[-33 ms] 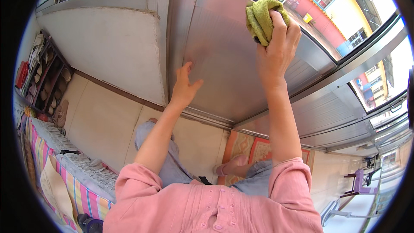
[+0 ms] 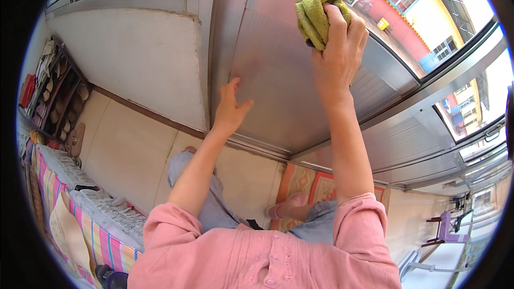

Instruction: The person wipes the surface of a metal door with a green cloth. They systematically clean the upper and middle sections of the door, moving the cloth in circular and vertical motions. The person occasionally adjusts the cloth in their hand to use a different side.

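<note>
Our right hand [image 2: 340,56] is clamped on a folded green cloth [image 2: 312,17] at the upper edge of the grey metal panel [image 2: 278,91], by the window [image 2: 399,35], while, well apart, our left hand [image 2: 230,113] is spread near that panel, though we cannot tell if it touches.

I can route through the middle of the panel [image 2: 284,96], between the left hand [image 2: 231,109] and the right arm [image 2: 350,144]. Toward the upper edge, the right hand [image 2: 340,48] and the cloth [image 2: 316,18] obstruct access. At the left edge, the post [image 2: 218,37] limits my travel, with the left hand near it. The sill [image 2: 257,151] bounds the lower edge; the bar [image 2: 417,99] bounds the right.
</note>
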A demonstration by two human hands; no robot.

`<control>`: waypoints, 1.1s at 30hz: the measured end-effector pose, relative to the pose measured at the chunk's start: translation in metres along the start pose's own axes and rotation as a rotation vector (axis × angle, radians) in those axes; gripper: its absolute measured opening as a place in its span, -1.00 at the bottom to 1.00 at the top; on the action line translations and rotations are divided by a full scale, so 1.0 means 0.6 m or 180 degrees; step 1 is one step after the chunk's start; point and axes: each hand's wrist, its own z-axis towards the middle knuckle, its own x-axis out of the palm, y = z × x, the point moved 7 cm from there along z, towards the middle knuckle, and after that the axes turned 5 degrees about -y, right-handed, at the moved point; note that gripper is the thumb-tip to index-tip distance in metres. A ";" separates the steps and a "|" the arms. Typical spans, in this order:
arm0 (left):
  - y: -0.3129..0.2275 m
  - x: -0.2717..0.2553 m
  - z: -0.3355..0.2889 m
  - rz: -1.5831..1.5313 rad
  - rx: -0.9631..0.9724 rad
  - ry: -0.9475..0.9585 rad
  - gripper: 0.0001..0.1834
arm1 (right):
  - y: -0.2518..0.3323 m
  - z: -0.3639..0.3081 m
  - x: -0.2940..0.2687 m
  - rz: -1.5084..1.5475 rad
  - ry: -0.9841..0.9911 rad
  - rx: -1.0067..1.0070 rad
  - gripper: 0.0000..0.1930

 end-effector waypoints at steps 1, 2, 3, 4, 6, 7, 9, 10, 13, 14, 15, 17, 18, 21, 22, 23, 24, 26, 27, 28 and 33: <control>0.002 -0.006 0.002 -0.0023 -0.0003 -0.0050 -0.21 | 0.026 0.020 0.025 0.0091 -0.0017 -0.0126 -0.31; 0.004 -0.006 0.003 -0.0045 -0.0006 -0.0064 -0.22 | 0.047 0.037 0.047 0.0153 -0.0026 -0.0232 -0.34; 0.007 -0.007 0.003 -0.0068 -0.0011 -0.0075 -0.24 | 0.066 0.046 0.067 0.0213 -0.0035 -0.0338 -0.36; 0.010 -0.007 0.004 -0.0082 -0.0034 -0.0099 -0.26 | 0.085 0.046 0.084 0.0219 -0.0059 -0.0467 -0.38; 0.026 -0.015 0.012 -0.0087 -0.0092 -0.0207 -0.31 | 0.122 0.034 0.120 0.0296 -0.0121 -0.0734 -0.42; 0.040 -0.018 0.016 -0.0251 -0.0246 -0.0285 -0.38 | 0.134 0.018 0.136 0.0185 -0.0250 -0.0919 -0.53; 0.062 -0.019 0.025 -0.0615 -0.0532 -0.0420 -0.51 | 0.150 -0.023 0.155 0.0404 -0.0049 -0.1040 -0.59; 0.070 -0.019 0.025 -0.0822 -0.0698 -0.0378 -0.60 | 0.155 -0.053 0.161 0.0510 0.0065 -0.1069 -0.62; 0.061 -0.034 0.022 -0.1451 -0.1176 -0.0350 -0.81 | 0.164 -0.151 0.179 0.0795 0.0778 -0.1388 -0.71; 0.047 -0.041 0.016 -0.1671 -0.1342 -0.0412 -0.84 | 0.163 -0.171 0.183 0.0932 0.1052 -0.1416 -0.71; 0.036 -0.044 0.010 -0.1891 -0.1508 -0.0471 -0.86 | 0.160 -0.189 0.186 0.1065 0.1327 -0.1441 -0.70; 0.011 -0.063 0.008 -0.2037 -0.1173 -0.0705 -0.84 | 0.159 -0.168 0.172 0.1171 0.1195 -0.1291 -0.70; 0.005 -0.079 0.007 -0.2093 -0.1006 -0.0853 -0.83 | 0.155 -0.129 0.160 0.1163 0.0799 -0.1100 -0.70; -0.020 -0.133 0.002 -0.1989 -0.0455 -0.1268 -0.81 | 0.135 -0.011 0.116 0.0831 -0.0283 -0.0565 -0.66; -0.027 -0.150 0.003 -0.2012 -0.0413 -0.1448 -0.80 | 0.137 -0.011 0.126 0.0717 -0.0262 -0.0648 -0.67; -0.033 -0.167 0.004 -0.2032 -0.0368 -0.1635 -0.80 | 0.141 -0.013 0.137 0.0609 -0.0243 -0.0732 -0.68; -0.034 -0.184 0.004 -0.2049 -0.0319 -0.1828 -0.80 | 0.147 -0.016 0.145 0.0508 -0.0226 -0.0818 -0.69; -0.021 -0.206 0.007 -0.2127 -0.0314 -0.2047 -0.79 | 0.167 -0.084 0.180 0.0592 0.0025 -0.1023 -0.69; -0.019 -0.215 0.008 -0.2151 -0.0312 -0.2138 -0.79 | 0.173 -0.125 0.192 0.0669 0.0205 -0.1003 -0.67; -0.016 -0.224 0.006 -0.2167 -0.0318 -0.2228 -0.79 | 0.179 -0.168 0.202 0.0749 0.0393 -0.0974 -0.64; -0.004 -0.233 0.004 -0.2177 -0.0450 -0.2239 -0.78 | 0.208 -0.361 0.250 0.1080 0.1197 -0.1023 -0.64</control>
